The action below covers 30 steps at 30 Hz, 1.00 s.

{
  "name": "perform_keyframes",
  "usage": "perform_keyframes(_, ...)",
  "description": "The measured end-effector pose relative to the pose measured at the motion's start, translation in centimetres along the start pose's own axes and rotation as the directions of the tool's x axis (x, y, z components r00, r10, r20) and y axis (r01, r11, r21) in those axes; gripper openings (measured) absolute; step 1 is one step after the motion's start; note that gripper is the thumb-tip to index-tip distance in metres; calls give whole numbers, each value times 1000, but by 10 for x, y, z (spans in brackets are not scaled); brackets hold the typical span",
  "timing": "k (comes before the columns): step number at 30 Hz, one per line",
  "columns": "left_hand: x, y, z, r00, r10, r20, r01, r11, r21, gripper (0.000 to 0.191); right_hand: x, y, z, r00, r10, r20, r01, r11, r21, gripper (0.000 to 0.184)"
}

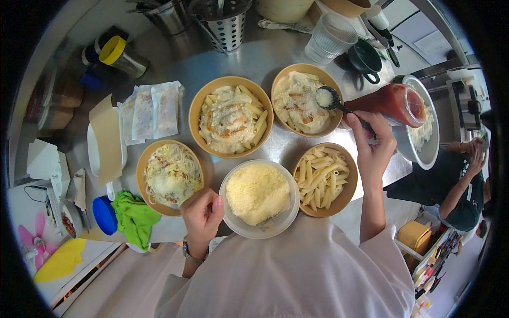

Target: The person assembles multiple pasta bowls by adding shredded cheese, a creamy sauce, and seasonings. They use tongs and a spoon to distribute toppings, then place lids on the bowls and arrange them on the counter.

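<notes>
My right hand point(375, 139) grips a black plastic spoon point(336, 102) with grated cheese in its bowl. The spoon is over a kraft paper bowl point(275, 119) of penne in creamy sauce with browned pieces. By its rim, my left hand point(203, 216) holds a clear plastic tub point(242, 230) of grated cheese point(256, 192) close to my body. Another sauced penne bowl point(192, 119), sprinkled with cheese, stands left of the first. Plain penne point(324, 175) fills a bowl right of the tub. Beyond my left hand is a bowl of spaghetti point(169, 175) topped with cheese.
A container of red sauce point(381, 103) and a bowl of grated white food point(433, 139) stand at right. Wrapped packets point(153, 113), a green cloth point(135, 218) and a blue lid point(104, 216) lie left. Behind are a perforated utensil holder point(228, 31) and ribbed cups point(330, 37). A co-worker point(449, 187) stands far right.
</notes>
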<state>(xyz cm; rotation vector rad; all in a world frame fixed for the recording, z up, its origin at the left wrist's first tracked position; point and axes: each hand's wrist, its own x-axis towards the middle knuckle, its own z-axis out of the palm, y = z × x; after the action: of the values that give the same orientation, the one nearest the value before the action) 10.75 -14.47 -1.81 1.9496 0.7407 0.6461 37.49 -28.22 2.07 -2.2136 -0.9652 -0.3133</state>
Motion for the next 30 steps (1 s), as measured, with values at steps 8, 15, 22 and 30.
perform_keyframes(8, 1, 1, -1, 1000, -4, -3, 4, 1000, 20, 22, 2, -2, 1, 996, -91, 23, 92, 995, -39, 11)
perform_keyframes(15, 0, 0, -1, 1000, -7, 4, 7, 1000, 10, 22, -2, -1, 3, 996, -85, -8, 85, 996, -41, 11)
perform_keyframes(22, 1, 1, 0, 1000, -3, -2, 3, 1000, 1, 22, -18, 5, -13, 998, 67, -14, -68, 996, -58, 13)
perform_keyframes(30, -1, 2, -1, 1000, 0, -5, 0, 1000, 5, 22, -18, 5, -13, 993, -112, 45, 118, 979, -164, 10)
